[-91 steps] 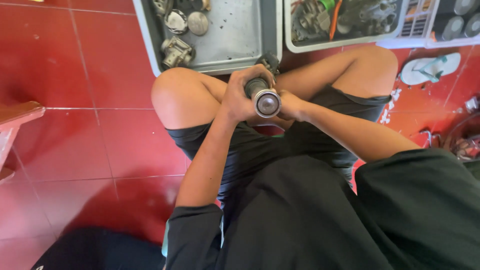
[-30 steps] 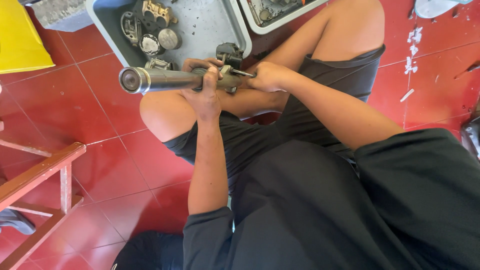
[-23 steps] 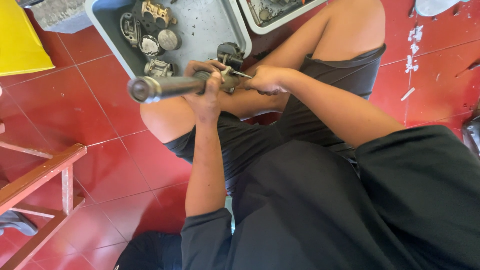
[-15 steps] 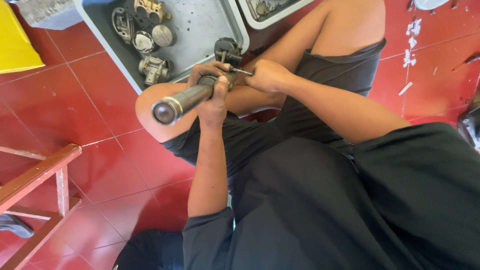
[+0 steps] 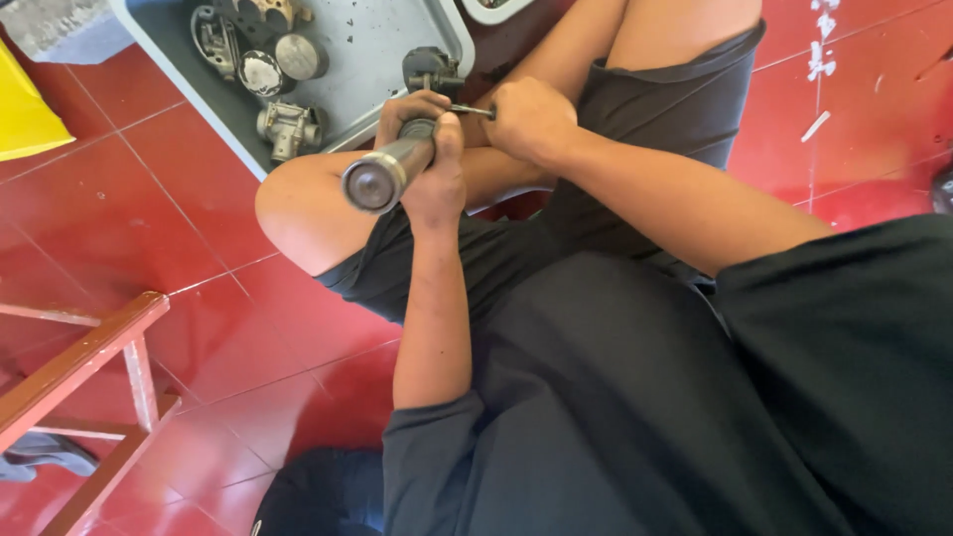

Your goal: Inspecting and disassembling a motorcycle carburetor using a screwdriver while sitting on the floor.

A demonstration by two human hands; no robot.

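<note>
1. Two hands worked at one metal tube (image 5: 382, 174), held over the person's raised knee, with its round capped end tilted toward the camera.
2. The left hand (image 5: 429, 159) was wrapped shut around the tube just behind that end, thumb along the top, taking the weight.
3. The right hand (image 5: 531, 119) was closed in a fist on a thin metal tool (image 5: 475, 111), whose tip reached toward the tube's far end; exactly where it met the tube could not be told.
4. A grey tray (image 5: 397, 50) lay on the red tiled floor (image 5: 139, 199) just beyond the knee, carrying a small carburettor-like part (image 5: 288, 129) and round metal pieces (image 5: 298, 57), all well apart from the hands.
5. A wooden frame (image 5: 89, 347) stood at the lower left, clear of the work.
6. To do this well, the left grip probably needed to stay firm so the tube would not roll, with the forearm braced against the knee.
7. The thin tool looked best kept in line with the tube and pushed steadily; a slip would likely have carried the tip toward the left fingers (image 5: 407, 104).
</note>
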